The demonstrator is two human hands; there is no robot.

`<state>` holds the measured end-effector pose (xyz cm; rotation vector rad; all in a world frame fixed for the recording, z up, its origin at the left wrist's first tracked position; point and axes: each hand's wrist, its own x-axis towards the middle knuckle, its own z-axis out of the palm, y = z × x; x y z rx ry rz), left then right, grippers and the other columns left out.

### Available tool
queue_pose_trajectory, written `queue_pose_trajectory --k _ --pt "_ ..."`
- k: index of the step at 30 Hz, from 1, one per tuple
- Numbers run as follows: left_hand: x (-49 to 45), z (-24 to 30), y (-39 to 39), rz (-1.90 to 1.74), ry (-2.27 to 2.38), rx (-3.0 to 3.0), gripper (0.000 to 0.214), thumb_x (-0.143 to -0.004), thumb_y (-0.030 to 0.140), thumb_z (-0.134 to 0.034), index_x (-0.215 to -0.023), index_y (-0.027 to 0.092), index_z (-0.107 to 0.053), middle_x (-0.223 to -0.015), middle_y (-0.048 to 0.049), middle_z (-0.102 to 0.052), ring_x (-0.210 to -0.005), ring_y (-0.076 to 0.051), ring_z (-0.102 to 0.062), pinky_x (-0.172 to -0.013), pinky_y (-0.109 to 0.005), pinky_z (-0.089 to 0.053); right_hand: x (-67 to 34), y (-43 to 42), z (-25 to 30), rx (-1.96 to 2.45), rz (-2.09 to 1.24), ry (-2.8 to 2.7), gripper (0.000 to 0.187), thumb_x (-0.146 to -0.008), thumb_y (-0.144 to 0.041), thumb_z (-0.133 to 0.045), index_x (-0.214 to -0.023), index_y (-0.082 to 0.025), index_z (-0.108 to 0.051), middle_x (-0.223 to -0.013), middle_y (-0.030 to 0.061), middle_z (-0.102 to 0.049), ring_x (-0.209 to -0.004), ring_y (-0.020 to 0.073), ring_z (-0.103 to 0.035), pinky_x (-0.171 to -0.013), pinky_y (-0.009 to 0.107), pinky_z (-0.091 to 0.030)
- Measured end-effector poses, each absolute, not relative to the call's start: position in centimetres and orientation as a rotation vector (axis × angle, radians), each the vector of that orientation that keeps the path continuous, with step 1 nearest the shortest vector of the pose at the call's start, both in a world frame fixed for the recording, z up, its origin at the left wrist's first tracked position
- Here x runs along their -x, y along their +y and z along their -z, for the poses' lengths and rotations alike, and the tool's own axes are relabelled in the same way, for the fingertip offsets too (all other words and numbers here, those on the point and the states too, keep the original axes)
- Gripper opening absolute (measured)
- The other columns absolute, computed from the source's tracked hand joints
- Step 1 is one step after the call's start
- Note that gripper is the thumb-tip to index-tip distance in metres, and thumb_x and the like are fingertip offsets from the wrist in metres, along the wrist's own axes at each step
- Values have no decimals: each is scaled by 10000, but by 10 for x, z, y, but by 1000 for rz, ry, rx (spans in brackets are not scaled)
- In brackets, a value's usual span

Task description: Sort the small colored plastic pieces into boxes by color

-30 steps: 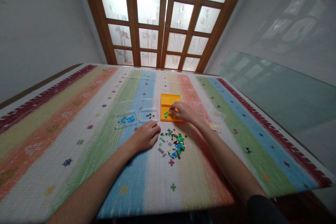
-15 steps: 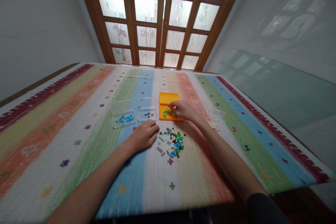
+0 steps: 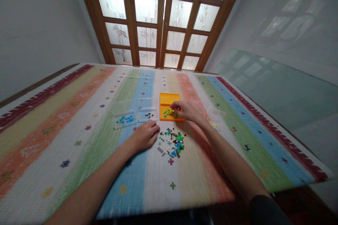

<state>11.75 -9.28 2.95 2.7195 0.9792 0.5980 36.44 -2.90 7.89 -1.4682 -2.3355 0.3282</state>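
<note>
My right hand (image 3: 186,110) hovers over the front half of an open orange box (image 3: 171,117), its fingers bent together in a pinch. Whatever may be between those fingertips is too small to make out. Small green toy bricks (image 3: 169,113) lie in that half, partly under the hand. My left hand (image 3: 146,134) rests on the cloth with its fingers curled, and the inside of it is hidden. Just right of it is a loose pile of mixed small bricks (image 3: 178,145) in green, blue, dark brown and other colours.
Left of the orange box stand a clear box with blue bricks (image 3: 125,119) and a clear box with dark brown pieces (image 3: 149,115). Behind my right forearm is another clear box (image 3: 218,115) with yellow pieces. A striped tablecloth (image 3: 92,154) covers the table.
My right hand has shifted very slightly to the right over the orange box. My left hand stays where it was, and the pile looks the same.
</note>
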Motion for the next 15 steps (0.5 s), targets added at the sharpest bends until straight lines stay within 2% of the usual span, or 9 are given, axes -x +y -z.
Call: queue_pose_trajectory --k 7,15 --pt "-118 -30 -92 -569 984 -2732 147 -910 130 -460 -873 187 -591 -916 -72 -605 -866 -211 -575 -787 -339 -483 -372 -43 -92 1434 -311 -2435 272 -833 -3 -585 -987 -154 -750 -1000 95 -759 -893 198 -673 -777 283 -479" --pt "-117 -27 -91 -602 954 -2748 138 -914 134 -463 -874 184 -586 -906 -72 -605 -856 -210 -572 -777 -338 -480 -394 -72 -93 1332 -426 -2481 192 -863 -62 -594 -951 -163 -732 -904 64 -724 -769 154 -623 -711 264 -456"
